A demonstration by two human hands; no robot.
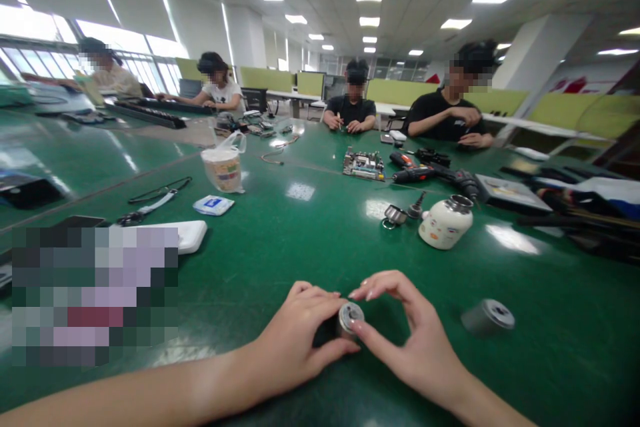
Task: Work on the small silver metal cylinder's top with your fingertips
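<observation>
both hands meet low on the green table (310, 240) around a small metal cylinder part (349, 317). the left hand (295, 340) is closed around its dark body, and the right hand (400, 337) pinches its silver end cap with thumb and fingers. this looks like a twisting or pulling-apart step; the next move needs a firm grip and careful turning. a similar grey cylinder (487, 317) lies apart on the right.

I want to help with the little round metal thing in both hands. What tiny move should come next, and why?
Probably a small twist of the round metal part. The left hand wraps its dark body while the right hand has fingertips pinched at its silver end, a grip that suits turning. A similar grey cylinder lies apart on the green table.
</observation>
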